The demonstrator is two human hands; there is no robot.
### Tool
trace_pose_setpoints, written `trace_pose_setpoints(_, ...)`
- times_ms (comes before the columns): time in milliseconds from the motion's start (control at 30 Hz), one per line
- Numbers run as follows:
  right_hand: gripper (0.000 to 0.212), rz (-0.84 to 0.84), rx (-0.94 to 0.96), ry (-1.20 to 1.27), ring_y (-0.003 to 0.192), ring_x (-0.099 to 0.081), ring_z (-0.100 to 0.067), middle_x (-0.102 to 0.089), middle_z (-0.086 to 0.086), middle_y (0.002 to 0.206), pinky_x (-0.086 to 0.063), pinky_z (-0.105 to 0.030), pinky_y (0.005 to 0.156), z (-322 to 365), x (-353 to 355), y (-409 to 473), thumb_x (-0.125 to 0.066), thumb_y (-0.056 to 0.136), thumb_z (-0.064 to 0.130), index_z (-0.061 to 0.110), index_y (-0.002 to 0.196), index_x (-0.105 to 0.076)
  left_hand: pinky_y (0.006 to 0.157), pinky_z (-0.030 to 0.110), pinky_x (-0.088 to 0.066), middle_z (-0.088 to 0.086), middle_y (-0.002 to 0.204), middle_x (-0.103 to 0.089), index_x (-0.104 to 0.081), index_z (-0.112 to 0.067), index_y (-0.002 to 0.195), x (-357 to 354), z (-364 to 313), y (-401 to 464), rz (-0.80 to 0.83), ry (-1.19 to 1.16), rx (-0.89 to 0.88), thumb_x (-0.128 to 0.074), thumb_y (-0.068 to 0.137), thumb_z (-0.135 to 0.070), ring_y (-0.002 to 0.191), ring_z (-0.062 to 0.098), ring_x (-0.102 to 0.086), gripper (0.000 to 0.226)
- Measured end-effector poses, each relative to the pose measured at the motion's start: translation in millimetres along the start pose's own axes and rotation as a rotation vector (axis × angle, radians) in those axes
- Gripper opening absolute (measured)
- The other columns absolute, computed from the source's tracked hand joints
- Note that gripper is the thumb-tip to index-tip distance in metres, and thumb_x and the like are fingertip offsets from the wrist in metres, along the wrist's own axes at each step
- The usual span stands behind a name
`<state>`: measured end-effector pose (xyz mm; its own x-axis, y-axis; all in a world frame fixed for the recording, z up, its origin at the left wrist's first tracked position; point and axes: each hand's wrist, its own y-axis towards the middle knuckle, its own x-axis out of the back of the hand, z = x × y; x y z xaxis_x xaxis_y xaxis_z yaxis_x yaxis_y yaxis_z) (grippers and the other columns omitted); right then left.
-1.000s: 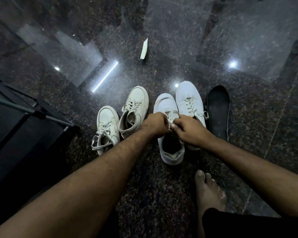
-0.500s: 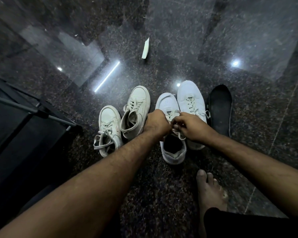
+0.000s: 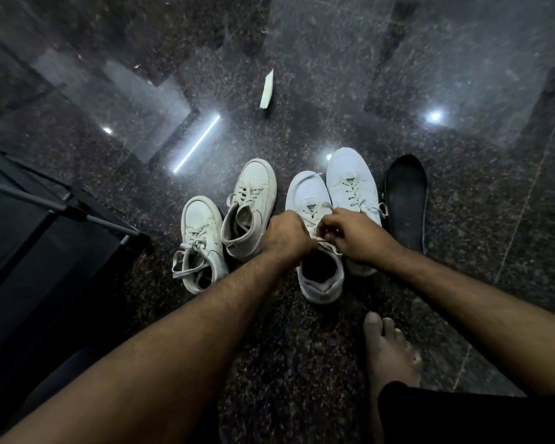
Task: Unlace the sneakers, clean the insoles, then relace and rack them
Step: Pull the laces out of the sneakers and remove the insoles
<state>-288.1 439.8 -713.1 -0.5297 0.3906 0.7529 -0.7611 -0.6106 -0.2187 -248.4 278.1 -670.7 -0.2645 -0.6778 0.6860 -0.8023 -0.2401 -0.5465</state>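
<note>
Sneakers: four, white, set in a row on dark polished floor [image 3: 302, 363]. Third sneaker [image 3: 314, 251] worked at its lace [image 3: 318, 240], pinched between curled fingers of left hand [image 3: 284, 233] and right hand [image 3: 350, 233], both directly over the tongue, hiding its upper eyelets. Laced sneaker [image 3: 350, 184] touching on the right; two more [image 3: 202, 241] [image 3: 252, 206] to the left. Insoles: one, black [image 3: 406, 197], flat beside the rightmost shoe. Also: black rack [image 3: 29, 238] far left, white paper slip [image 3: 267, 89] beyond, bare foot [image 3: 388, 354] nearby.
</note>
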Motion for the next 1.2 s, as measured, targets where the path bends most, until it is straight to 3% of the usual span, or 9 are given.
trace_pose_setpoints(133,0.015,0.006,0.01,-0.015,0.089,-0.053,-0.009,-0.046,0.017,0.088,-0.05,-0.039,0.084,-0.5,-0.3,-0.4,-0.065,0.089,0.021,0.032,0.098,-0.067,0.067,0.041,-0.063,0.01,0.075,-0.075,-0.075,-0.01,0.075,-0.3,11.0,2.5,-0.003,-0.036,-0.009,-0.081,0.077,-0.019,0.07,0.022,-0.073,0.011)
trace_pose_setpoints(300,0.012,0.011,0.041,-0.011,0.086,-0.056,-0.013,-0.05,0.011,0.089,-0.049,-0.035,0.079,0.2,2.3,0.2,-0.067,0.088,0.022,0.031,0.097,-0.067,0.047,0.037,-0.059,0.008,0.066,-0.073,-0.072,-0.014,0.066,3.5,5.4,4.8,-0.039,-0.112,-0.045,-0.08,0.08,-0.014,0.056,0.018,-0.071,0.017)
trace_pose_setpoints(467,0.022,0.073,0.031,0.015,0.077,-0.054,-0.007,-0.053,0.013,0.084,-0.045,-0.028,0.074,-4.0,7.0,5.2,-0.064,0.087,0.012,0.033,0.092,-0.068,0.063,0.04,-0.062,0.007,0.074,-0.073,-0.07,-0.02,0.063,-4.2,4.9,6.3,-0.068,-0.029,-0.084,-0.081,0.073,-0.024,0.07,0.024,-0.072,0.015)
trace_pose_setpoints(600,0.02,-0.053,0.018,0.002,0.088,-0.062,-0.013,-0.066,0.01,0.094,-0.052,-0.04,0.078,-4.3,3.6,6.2,-0.062,0.086,0.014,0.031,0.095,-0.065,0.068,0.038,-0.061,0.004,0.075,-0.074,-0.072,-0.02,0.068,-5.3,4.5,5.3,-0.095,-0.018,-0.094,-0.082,0.07,-0.024,0.074,0.02,-0.071,0.01)
trace_pose_setpoints(733,0.021,0.04,0.087,-0.055,0.086,-0.061,-0.013,-0.058,0.01,0.094,-0.052,-0.042,0.073,0.2,3.0,5.5,-0.067,0.084,0.036,0.039,0.105,-0.066,0.061,0.041,-0.062,0.005,0.075,-0.073,-0.074,-0.015,0.073,-9.8,7.4,1.0,-0.099,-0.122,-0.045,-0.083,0.067,-0.019,0.068,0.022,-0.071,0.012)
trace_pose_setpoints(867,0.016,0.053,0.111,-0.045,0.083,-0.057,-0.008,-0.055,0.012,0.091,-0.051,-0.041,0.074,-0.6,3.8,6.2,-0.068,0.088,0.035,0.037,0.104,-0.069,0.048,0.046,-0.06,0.008,0.079,-0.073,-0.074,-0.009,0.081,-9.3,13.7,-3.9,-0.045,-0.264,0.043,-0.086,0.073,-0.007,0.058,0.023,-0.07,0.015)
trace_pose_setpoints(1000,0.015,0.158,0.206,-0.125,0.081,-0.052,-0.008,-0.053,0.012,0.092,-0.051,-0.04,0.071,5.0,8.6,8.2,-0.067,0.088,0.038,0.031,0.102,-0.064,0.049,0.037,-0.059,0.007,0.064,-0.068,-0.071,-0.004,0.075,-4.9,21.7,-4.4,-0.024,-0.3,0.077,-0.087,0.073,-0.005,0.042,0.016,-0.059,0.016)
trace_pose_setpoints(1200,0.015,0.264,0.29,-0.143,0.08,-0.053,-0.009,-0.056,0.012,0.091,-0.044,-0.03,0.069,3.5,10.0,15.2,-0.07,0.086,0.032,0.024,0.099,-0.067,0.061,0.027,-0.059,0.001,0.065,-0.073,-0.074,-0.014,0.068,-9.2,25.2,1.7,-0.058,-0.184,0.031,-0.089,0.067,-0.006,0.057,0.008,-0.067,0.017)
